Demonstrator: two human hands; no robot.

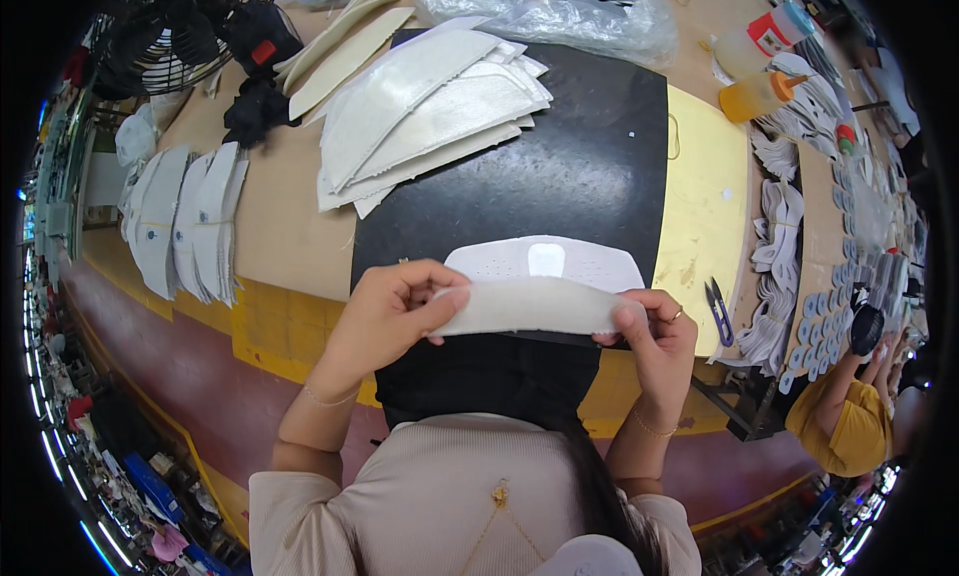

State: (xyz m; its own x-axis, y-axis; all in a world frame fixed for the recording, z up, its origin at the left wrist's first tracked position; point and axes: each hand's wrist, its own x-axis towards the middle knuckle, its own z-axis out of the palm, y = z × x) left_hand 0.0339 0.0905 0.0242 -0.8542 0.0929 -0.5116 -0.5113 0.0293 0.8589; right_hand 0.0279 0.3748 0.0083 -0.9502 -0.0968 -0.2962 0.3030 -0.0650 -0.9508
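A long off-white padded fabric strip (529, 308) is stretched level between my two hands at the table's front edge. My left hand (405, 301) pinches its left end between thumb and fingers. At the other end, my right hand (654, 326) grips it the same way, with a ring on one finger. Just beyond the strip lies a white curved panel (599, 261) with small perforations and a shiny white patch (546, 260) at its middle. The panel rests on a black mat (479, 201), its near edge hidden by the strip.
A pile of white curved fabric pieces (420, 106) covers the mat's far left. Bundled pieces (205, 221) stand at left, near a black fan (175, 31). Thread snips (718, 311) lie on a yellow sheet (699, 196), below an orange-filled bottle (759, 96). Another person (849, 416) works at right.
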